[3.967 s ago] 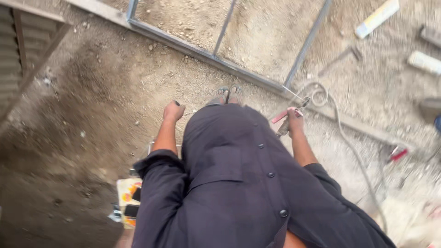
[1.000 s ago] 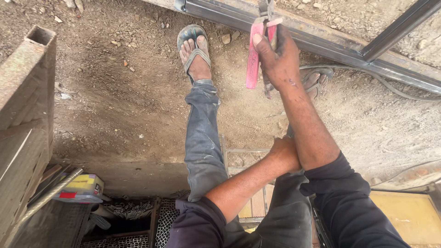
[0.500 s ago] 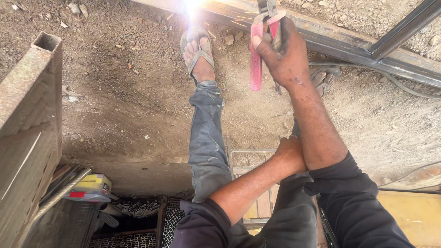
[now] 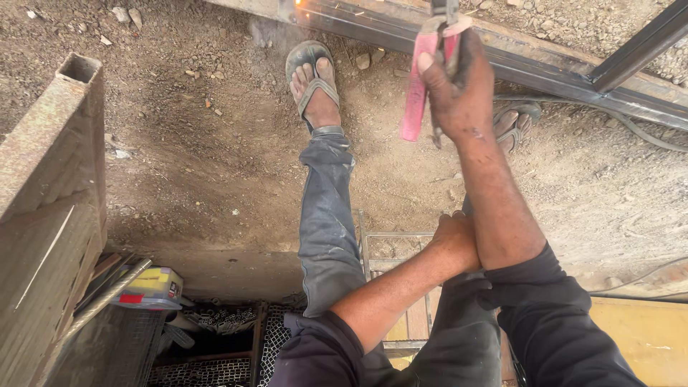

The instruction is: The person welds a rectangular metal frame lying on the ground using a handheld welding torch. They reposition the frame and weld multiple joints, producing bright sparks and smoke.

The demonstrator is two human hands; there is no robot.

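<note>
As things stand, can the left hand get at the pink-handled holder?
Probably yes. The left hand rests against the right forearm, empty, with open air up to the pink-handled holder gripped by the right hand.

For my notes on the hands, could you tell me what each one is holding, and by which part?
The right hand grips a pink-handled clamp tool by its handles. The left hand holds nothing; it rests against the right forearm.

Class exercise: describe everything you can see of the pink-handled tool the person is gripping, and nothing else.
The pink-handled tool is a clamp-like holder with two long pink handles that look plastic-coated, meeting grey metal at the top, where the frame's edge cuts it off. It hangs roughly upright, handles pointing down, above the dark steel frame. The right hand wraps around it, squeezing the handles. Nothing else touches it.
</note>
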